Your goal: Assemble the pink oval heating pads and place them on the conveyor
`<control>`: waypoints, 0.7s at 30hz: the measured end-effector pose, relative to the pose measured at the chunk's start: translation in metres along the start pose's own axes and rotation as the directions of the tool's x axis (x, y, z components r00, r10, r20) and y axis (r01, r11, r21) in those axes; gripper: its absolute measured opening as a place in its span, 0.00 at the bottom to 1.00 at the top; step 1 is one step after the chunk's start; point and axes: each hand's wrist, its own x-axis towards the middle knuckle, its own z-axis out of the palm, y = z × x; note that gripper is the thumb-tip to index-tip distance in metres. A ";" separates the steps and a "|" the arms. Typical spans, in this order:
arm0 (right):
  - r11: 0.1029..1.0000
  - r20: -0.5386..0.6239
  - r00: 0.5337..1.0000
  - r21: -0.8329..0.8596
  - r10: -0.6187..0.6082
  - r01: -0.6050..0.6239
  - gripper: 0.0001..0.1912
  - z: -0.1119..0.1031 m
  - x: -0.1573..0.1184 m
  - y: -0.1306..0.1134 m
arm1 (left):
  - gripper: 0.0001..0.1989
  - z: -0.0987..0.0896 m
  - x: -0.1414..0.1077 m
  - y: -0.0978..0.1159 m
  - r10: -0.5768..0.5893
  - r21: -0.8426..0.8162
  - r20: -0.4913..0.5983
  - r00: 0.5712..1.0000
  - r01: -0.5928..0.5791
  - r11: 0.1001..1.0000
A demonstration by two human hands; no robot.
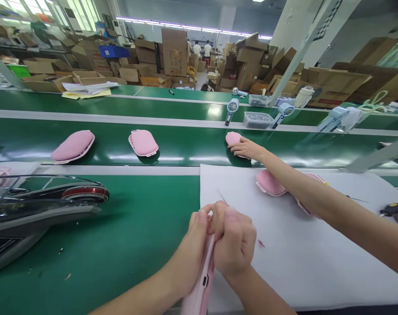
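A pink-and-white rounded case point(204, 282) stands on edge in front of me, a small dark port showing in its side. My left hand point(190, 251) is closed around it. Against its upper end, my right hand point(235, 240) is closed in a fist. A thin metal shaft point(223, 197) sticks out beyond my right fingers; its handle is hidden in the hand. Both hands are close together over the left edge of a white sheet point(284, 262). A small pink scrap point(261, 243) lies on the sheet, right of my right hand.
A co-worker's arm crosses from the right, the hand point(248, 148) on a pink case point(233, 138). More pink cases point(143, 143) lie on the green belt point(182, 144) and sheet. At left is a grey machine point(38, 214). Beyond stand handheld fans point(232, 107) and a screw box point(258, 120).
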 end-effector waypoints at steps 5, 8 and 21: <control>0.998 -0.223 0.975 -0.066 -0.017 0.002 0.25 -0.020 0.001 0.015 | 0.35 -0.025 -0.007 0.001 -0.137 0.218 0.423 0.896 0.047 0.975; 0.986 -0.276 0.960 -0.165 -0.042 -0.004 0.26 -0.030 -0.010 0.017 | 0.32 -0.029 -0.013 -0.001 -0.076 0.305 0.436 0.897 -0.067 0.950; 0.714 0.281 0.959 -0.681 0.049 0.163 0.11 -0.075 -0.065 0.016 | 0.10 -0.024 -0.009 -0.020 0.337 0.702 0.331 0.881 -0.469 0.536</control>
